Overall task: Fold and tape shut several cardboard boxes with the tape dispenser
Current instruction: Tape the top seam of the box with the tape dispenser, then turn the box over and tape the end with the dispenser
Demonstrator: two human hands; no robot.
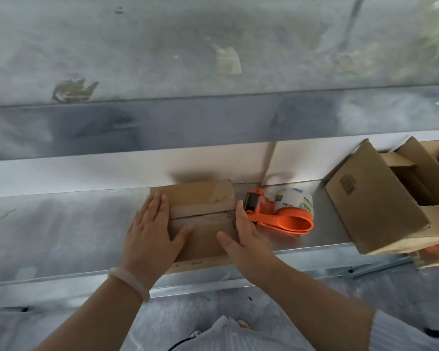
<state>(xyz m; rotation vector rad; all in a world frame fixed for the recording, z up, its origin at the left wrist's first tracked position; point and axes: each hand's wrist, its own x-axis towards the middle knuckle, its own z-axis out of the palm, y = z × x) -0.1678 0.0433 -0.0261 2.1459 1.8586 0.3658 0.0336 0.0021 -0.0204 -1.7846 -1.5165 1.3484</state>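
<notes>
- the tabletop [69, 224] is bare metal to the left of my work, so that is the open side for sliding things.
- my left hand [152, 231] lies flat and released, fingers straight, pressing the left part of the box top.
- the cardboard box [203, 198] sits between my hands near the tabletop's front edge, flaps folded down to a seam across its top; i cannot tell if the seam is fully taped.
- my right hand [241, 239] is also released, fingers straight against the box's right side, thumb on top.
- to do this well, i should press evenly so the flaps meet flush before taping.
- the tape dispenser [276, 214] lies just beside my right fingertips, an easy short reach.
- a larger open box [375, 198] crowds the right, and a low wall close behind the box limits pushing away.
</notes>
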